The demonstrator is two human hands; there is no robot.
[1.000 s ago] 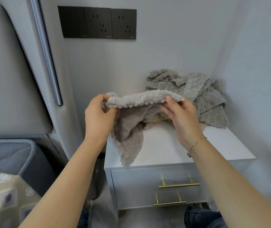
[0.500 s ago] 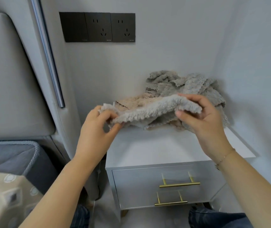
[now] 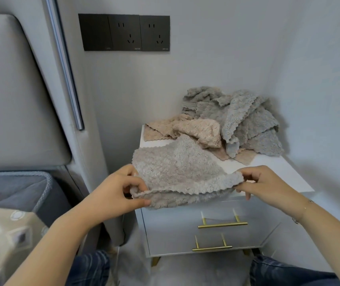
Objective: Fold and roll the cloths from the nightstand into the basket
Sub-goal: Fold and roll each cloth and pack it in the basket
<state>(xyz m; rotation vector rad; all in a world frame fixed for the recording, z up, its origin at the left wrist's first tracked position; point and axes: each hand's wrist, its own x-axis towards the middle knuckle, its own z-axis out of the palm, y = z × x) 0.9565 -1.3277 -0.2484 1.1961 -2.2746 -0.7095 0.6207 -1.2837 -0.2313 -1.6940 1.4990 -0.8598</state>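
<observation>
A fluffy grey-beige cloth (image 3: 175, 170) lies spread over the front left of the white nightstand (image 3: 278, 168), its near edge hanging past the front. My left hand (image 3: 119, 193) pinches its near left corner. My right hand (image 3: 261, 182) pinches its near right corner. Behind it lies a beige cloth (image 3: 193, 131), and a heap of grey cloths (image 3: 241, 118) fills the back right corner. The grey basket (image 3: 41, 182) with a rope rim stands at the left, by the bed.
The nightstand has two drawers with gold handles (image 3: 222, 223). Walls close in behind it and to its right. A padded headboard (image 3: 10, 89) and a patterned bed cover (image 3: 4, 234) are on the left. My knees in jeans (image 3: 278, 273) show at the bottom.
The cloth was held up in the air by its top edge; it has now been lowered and spread flat on the nightstand, with both hands drawn back to its near corners.
</observation>
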